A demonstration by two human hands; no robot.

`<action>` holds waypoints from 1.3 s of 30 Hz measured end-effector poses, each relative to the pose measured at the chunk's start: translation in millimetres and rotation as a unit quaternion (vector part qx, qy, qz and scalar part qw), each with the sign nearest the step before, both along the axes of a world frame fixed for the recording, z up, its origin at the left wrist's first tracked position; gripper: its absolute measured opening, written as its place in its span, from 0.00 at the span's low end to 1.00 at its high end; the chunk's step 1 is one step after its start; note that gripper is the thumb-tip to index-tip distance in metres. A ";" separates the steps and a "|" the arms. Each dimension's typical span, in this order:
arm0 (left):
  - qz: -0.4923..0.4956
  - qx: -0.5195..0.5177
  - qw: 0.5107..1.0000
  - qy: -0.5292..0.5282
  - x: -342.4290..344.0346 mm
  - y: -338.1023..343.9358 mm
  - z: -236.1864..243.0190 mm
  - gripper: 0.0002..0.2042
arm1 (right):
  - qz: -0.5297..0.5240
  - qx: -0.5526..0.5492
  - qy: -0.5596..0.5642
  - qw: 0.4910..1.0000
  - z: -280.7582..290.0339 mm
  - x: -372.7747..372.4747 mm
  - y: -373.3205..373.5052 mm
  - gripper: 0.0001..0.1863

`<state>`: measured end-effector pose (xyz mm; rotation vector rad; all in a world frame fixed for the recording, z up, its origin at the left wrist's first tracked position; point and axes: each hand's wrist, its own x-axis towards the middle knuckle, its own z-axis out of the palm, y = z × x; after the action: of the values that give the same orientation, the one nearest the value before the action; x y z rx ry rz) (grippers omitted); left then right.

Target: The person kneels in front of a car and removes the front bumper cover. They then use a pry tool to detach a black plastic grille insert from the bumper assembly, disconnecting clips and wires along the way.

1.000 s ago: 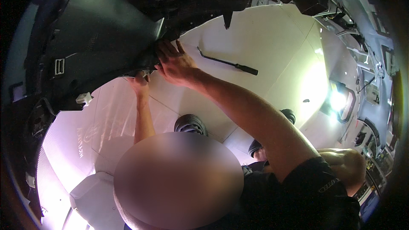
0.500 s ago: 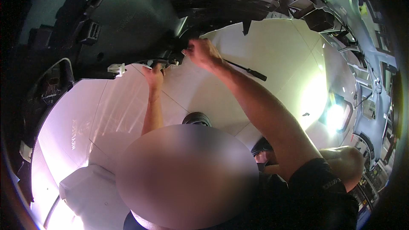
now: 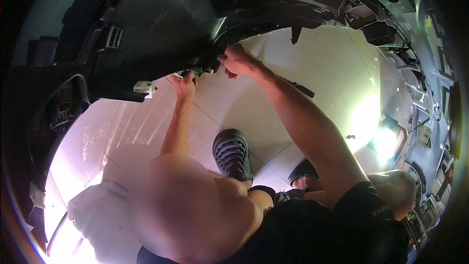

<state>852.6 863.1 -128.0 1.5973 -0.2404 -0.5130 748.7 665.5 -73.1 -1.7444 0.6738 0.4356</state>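
Observation:
A large black moulded panel, like the inside of a car bumper, arches over the upper left. At its lower edge my left hand is closed, fingers curled up against a small black fitting with a pale end. What the fingers grip there is mostly hidden. My right hand is closed just right of that fitting, beside the panel's inner edge. A small thing seems pinched at its fingertips, too small to name. A black-handled screwdriver lies on the floor, partly behind my right forearm.
A white clip-like bracket sits on the panel's lower edge. A bright work lamp stands on the tiled floor at right, near a grey vehicle frame. My shoe is below my hands. A pale bulky object lies lower left.
The view has shifted, so the panel and both hands appear slightly further right, and more of my legs and shoe shows. The right hand's fingers have turned downward a little; the left keeps its place.

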 end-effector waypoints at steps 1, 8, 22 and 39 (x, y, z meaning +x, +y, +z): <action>0.006 -0.019 1.000 0.001 1.0 0.5 -1.5 0.12 | -0.009 0.001 -0.013 1.000 -3.1 2.3 3.4 0.17; -0.168 0.219 0.882 -0.382 19.0 16.2 -10.2 0.09 | -0.089 0.105 0.002 0.991 8.6 -4.9 0.6 0.19; -0.062 -0.051 0.996 -0.023 8.4 2.3 2.8 0.08 | 0.108 -0.243 -0.151 0.952 32.1 6.3 51.0 0.15; -0.079 0.133 0.968 -0.200 14.2 4.1 29.0 0.09 | 0.135 -0.240 -0.195 0.941 13.6 15.8 37.3 0.11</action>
<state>866.8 867.2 -99.0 1.9490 -0.6290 -0.3500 764.5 702.9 -59.6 -2.3198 0.2604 0.0962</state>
